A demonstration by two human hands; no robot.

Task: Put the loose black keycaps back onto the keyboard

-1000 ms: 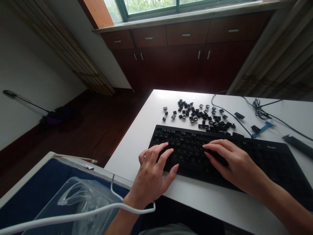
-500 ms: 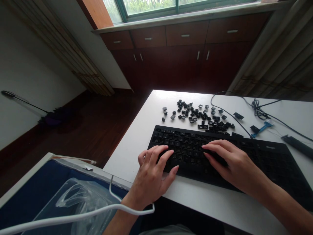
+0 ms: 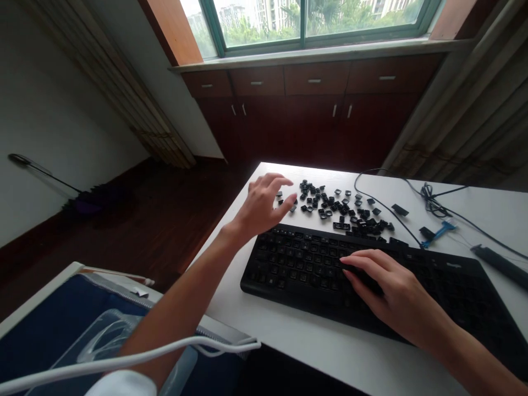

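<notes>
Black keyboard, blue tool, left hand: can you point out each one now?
Black keyboard (image 3: 306, 266): head view, left part of its key area.
Blue tool (image 3: 438, 232): head view, middle of its length.
Left hand (image 3: 263, 203): head view, back of the hand.

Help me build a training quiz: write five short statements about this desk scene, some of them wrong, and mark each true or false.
1. The right hand is at the keyboard, with thumb and index finger reaching its keys area. True.
2. The left hand is near the loose keycaps. True.
3. The loose keycaps lie on the near side of the keyboard. False: they lie beyond its far edge.
4. A blue tool lies on the white table. True.
5. The left hand is gripping the blue tool. False: the tool lies apart from both hands.
</notes>
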